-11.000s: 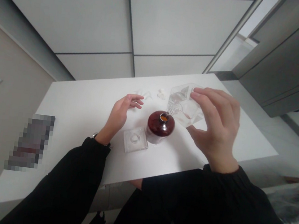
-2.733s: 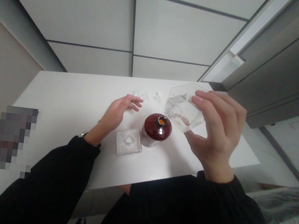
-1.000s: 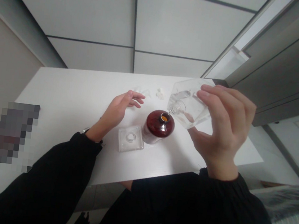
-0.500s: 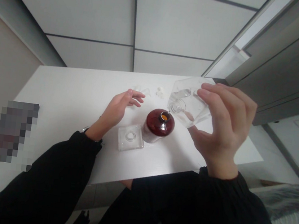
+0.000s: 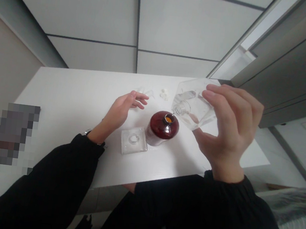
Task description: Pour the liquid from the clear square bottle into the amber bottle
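The clear square btl (image 5: 190, 104) is up off the counter (image 5: 69, 93), held tilted w/ its long axis running from base at about 2 o'clock down to neck at about 8 o'clock. Its threaded neck (image 5: 182, 108) ends right at the mouth of the dark red btl (image 5: 161, 128), which stands upright mid-counter w/ orange stuff (image 5: 169, 120) showing in the opening. Tip is just up and to the right of the mouth; can't tell if they touch, or if anything is flowing.

R hand (image 5: 227, 133) has a closed grip on the clear btl: fingers (image 5: 222, 93) over the far side, thumb (image 5: 200, 134) under the near corner. It's the hand nearer the mouth, and nothing sits between neck and opening.

L hand (image 5: 121, 114) is open, fingers (image 5: 141, 96) loosely curled, holding nothing, hovering at about 9 o'clock from the red btl and not touching it.

At about 8 o'clock from the red btl, just beside its base, lies a square glass piece (image 5: 134, 140) w/ a ring at its centre. White lump (image 5: 164, 94) and clear plastic bits (image 5: 144, 92) sit toward 12 o'clock. Watch (image 5: 86, 132) on L wrist, black sleeves (image 5: 50, 176) on both arms. Blurred patch (image 5: 7, 137) at 9 o'clock, detail hidden.
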A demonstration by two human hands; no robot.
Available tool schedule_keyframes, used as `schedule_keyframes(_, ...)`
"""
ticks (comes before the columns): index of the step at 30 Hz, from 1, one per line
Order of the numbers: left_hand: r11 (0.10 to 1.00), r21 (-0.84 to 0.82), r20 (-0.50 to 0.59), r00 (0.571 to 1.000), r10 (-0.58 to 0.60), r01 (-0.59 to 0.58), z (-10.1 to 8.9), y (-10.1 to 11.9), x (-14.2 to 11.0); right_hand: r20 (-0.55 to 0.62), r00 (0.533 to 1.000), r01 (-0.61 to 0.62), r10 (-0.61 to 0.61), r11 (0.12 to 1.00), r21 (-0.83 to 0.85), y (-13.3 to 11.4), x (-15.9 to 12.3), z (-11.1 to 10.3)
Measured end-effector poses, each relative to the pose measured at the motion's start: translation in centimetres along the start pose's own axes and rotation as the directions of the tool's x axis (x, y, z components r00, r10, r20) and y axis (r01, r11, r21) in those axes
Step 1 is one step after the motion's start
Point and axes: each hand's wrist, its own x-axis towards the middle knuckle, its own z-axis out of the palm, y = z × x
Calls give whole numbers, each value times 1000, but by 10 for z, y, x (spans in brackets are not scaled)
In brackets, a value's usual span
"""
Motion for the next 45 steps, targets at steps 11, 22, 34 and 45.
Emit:
schedule_keyframes(11, 1000, -11, 1, 1000, -5, 5, 0, 1, 0, 24, 1000, -1, 1, 1000, 16, 0, 0, -2)
schedule_keyframes(22, 1000, -4, 2, 1000, -6, 6, 1, 1, 0, 19, 1000, -1, 1, 1000, 11, -3, 2, -3)
schedule_keyframes(34, 1000, 9, 0, 1000, -19, 19, 1, 4, -1, 58, 998, -30, 30, 999, -11, -6, 3, -5)
schedule_keyframes(45, 1000, 3, 2, 1000, -13, 13, 1, 4, -1, 32, 999, -23, 23, 999, 27, -5, 2, -4)
